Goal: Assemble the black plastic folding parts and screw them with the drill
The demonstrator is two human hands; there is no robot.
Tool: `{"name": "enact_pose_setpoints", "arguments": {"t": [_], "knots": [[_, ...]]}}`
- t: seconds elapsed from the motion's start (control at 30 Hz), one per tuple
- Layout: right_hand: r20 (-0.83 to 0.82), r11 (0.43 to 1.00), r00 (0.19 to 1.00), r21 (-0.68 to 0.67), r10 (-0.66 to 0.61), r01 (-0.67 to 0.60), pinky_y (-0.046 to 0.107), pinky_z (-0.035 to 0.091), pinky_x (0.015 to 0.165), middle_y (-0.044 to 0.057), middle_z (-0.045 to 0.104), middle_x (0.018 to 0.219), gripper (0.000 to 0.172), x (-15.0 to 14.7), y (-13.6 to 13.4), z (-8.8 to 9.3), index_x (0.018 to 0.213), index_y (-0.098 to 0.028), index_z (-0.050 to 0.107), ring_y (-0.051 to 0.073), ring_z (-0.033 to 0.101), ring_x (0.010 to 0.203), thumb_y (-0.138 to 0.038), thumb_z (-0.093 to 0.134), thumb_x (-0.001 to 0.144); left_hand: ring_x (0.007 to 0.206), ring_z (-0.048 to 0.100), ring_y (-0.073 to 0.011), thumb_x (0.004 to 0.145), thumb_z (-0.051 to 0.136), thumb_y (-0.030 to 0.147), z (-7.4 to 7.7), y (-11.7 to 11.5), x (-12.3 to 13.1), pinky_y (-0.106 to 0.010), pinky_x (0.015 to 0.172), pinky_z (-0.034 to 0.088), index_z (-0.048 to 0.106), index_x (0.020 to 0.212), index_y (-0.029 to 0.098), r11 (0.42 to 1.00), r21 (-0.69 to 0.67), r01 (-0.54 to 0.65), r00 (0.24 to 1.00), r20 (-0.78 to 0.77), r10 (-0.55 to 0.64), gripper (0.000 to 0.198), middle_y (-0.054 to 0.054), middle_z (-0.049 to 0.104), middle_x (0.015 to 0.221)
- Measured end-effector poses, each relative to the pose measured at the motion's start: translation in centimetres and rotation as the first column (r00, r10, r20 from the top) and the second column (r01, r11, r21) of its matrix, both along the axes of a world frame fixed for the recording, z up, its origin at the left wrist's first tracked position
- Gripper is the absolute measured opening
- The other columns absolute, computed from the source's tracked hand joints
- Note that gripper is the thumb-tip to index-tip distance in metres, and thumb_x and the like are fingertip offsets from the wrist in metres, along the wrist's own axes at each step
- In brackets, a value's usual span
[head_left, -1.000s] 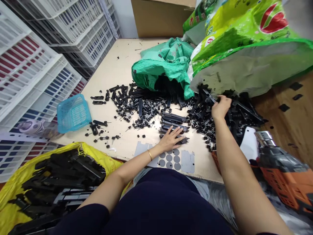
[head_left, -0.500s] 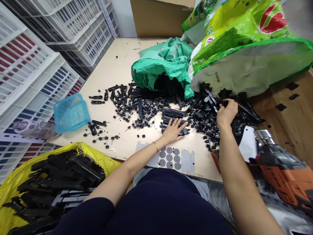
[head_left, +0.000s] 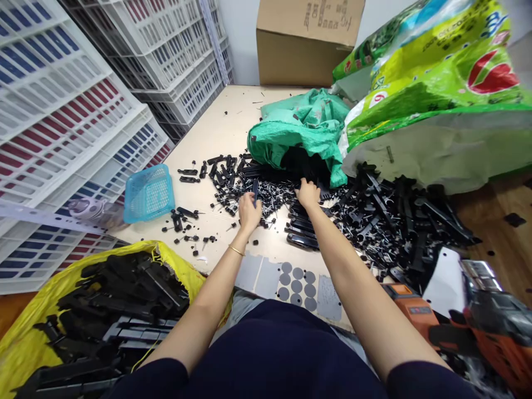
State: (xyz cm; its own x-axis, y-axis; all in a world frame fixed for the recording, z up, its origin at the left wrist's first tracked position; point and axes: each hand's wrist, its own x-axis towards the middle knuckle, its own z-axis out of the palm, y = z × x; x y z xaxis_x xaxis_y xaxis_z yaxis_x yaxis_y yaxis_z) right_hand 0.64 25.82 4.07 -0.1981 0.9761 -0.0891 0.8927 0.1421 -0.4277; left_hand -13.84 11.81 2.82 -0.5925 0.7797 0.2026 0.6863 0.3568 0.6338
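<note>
My left hand (head_left: 249, 215) is at the near edge of a heap of small black plastic parts with metal pins (head_left: 270, 194). Its thumb and fingers close around the lower end of a flat, elongated black plastic piece (head_left: 255, 187). My right hand (head_left: 308, 195) reaches to the heap just below the mouth of a green woven sack (head_left: 305, 124). Its fingers are curled down among the black parts, and whatever they hold is hidden. Long black plastic pieces (head_left: 300, 241) lie side by side in a row under my right wrist.
A bigger pile of black parts (head_left: 374, 221) spills from a green-and-yellow bag (head_left: 436, 83) at right. An orange power tool (head_left: 415, 313) lies near right. Left are a blue basket (head_left: 149, 194), white crates (head_left: 83, 111) and a yellow sack (head_left: 178, 266). Grey round stickers (head_left: 296, 286) lie in front.
My left hand has left the row of long pieces and moved left to the elongated piece. My right hand has come from the right pile to the green sack's mouth. The view has shifted.
</note>
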Motion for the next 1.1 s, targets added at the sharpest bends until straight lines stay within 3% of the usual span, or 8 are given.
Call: {"name": "enact_pose_setpoints", "arguments": {"t": [0.17,0.3,0.43,0.6,0.77,0.93,1.0,1.1], "knots": [[-0.116,0.996,0.99,0.034,-0.08,0.084,0.037,0.042,0.09,0.017,0.064,0.11,0.038,2.3,2.2,1.5,0.117,-0.011,0.059,0.025,0.059,0.101,-0.015,0.044,0.083,0.113,0.047,-0.0268,0.081,0.047,0.01,-1.0,-0.3,-6.3,-0.038,0.097,0.037,0.052,0.115,0.014,0.965,-0.193,-0.179,0.98,-0.117,0.159,0.034,-0.014,0.054,0.116],[-0.276,0.98,0.948,0.079,-0.157,0.184,0.038,0.045,0.089,0.012,0.066,0.1,0.035,6.0,1.0,3.1,0.111,-0.012,0.062,0.022,0.061,0.092,-0.02,0.04,0.085,0.12,0.042,-0.0296,0.081,0.054,0.016,-1.8,1.1,-9.3,-0.041,0.102,0.032,0.057,0.111,0.017,0.946,-0.323,-0.038,0.974,-0.224,-0.037,0.03,-0.013,0.052,0.124],[-0.748,0.979,0.637,-0.083,-0.184,0.186,0.035,0.053,0.069,0.005,0.065,0.082,0.03,10.9,-4.9,3.4,0.103,-0.015,0.063,0.018,0.06,0.071,-0.029,0.052,0.078,0.116,0.047,-0.0286,0.079,0.059,0.018,-1.7,2.2,-10.2,-0.042,0.105,0.027,0.059,0.102,0.016,0.925,-0.377,0.045,0.952,-0.264,-0.154,0.023,-0.013,0.06,0.113],[-0.89,0.966,0.382,-0.255,-0.251,0.041,0.033,0.053,0.07,0.002,0.065,0.085,0.03,15.7,-13.6,2.7,0.098,-0.021,0.062,0.015,0.061,0.073,-0.039,0.065,0.074,0.099,0.059,-0.0251,0.083,0.052,0.017,0.6,0.8,-9.4,-0.038,0.094,0.04,0.059,0.109,0.017,0.925,-0.381,0.006,0.948,-0.292,-0.127,0.027,-0.011,0.066,0.102],[-0.807,0.975,0.56,-0.224,-0.187,0.004,0.036,0.053,0.077,0.004,0.067,0.093,0.03,19.4,-19.5,2.1,0.102,-0.023,0.064,0.017,0.063,0.079,-0.042,0.062,0.079,0.085,0.064,-0.0207,0.079,0.059,0.026,5.5,-3.6,-5.4,-0.03,0.078,0.048,0.07,0.091,0.022,0.856,-0.36,0.37,0.915,-0.019,-0.403,0.017,-0.004,0.07,0.092],[-0.491,0.998,0.869,-0.005,0.055,-0.066,0.043,0.051,0.082,0.007,0.066,0.096,0.022,22.2,-25.2,-1.4,0.099,-0.025,0.063,0.024,0.063,0.089,-0.037,0.055,0.083,0.073,0.065,-0.0179,0.07,0.065,0.02,4.5,-7.3,3.0,-0.026,0.069,0.049,0.069,0.074,0.022,0.388,-0.413,0.824,0.539,0.36,-0.761,0.006,-0.001,0.07,0.077],[-0.356,0.995,0.93,0.017,0.094,-0.094,0.045,0.051,0.08,0.009,0.065,0.092,0.021,22.4,-26.9,-2.9,0.099,-0.023,0.06,0.026,0.062,0.088,-0.035,0.052,0.083,0.071,0.065,-0.0187,0.064,0.066,0.012,2.3,-8.0,5.8,-0.026,0.067,0.049,0.066,0.077,0.02,0.38,-0.441,0.813,0.553,0.384,-0.739,0.015,-0.001,0.069,0.074],[-0.184,0.994,0.977,0.028,0.107,-0.104,0.046,0.049,0.082,0.013,0.063,0.095,0.026,20.8,-27.1,-4.0,0.102,-0.019,0.056,0.03,0.058,0.094,-0.036,0.052,0.083,0.081,0.064,-0.0207,0.061,0.066,0.007,-0.5,-8.5,8.3,-0.029,0.072,0.05,0.061,0.095,0.019,0.533,-0.374,0.759,0.646,0.323,-0.692,0.036,-0.003,0.068,0.087]]}}
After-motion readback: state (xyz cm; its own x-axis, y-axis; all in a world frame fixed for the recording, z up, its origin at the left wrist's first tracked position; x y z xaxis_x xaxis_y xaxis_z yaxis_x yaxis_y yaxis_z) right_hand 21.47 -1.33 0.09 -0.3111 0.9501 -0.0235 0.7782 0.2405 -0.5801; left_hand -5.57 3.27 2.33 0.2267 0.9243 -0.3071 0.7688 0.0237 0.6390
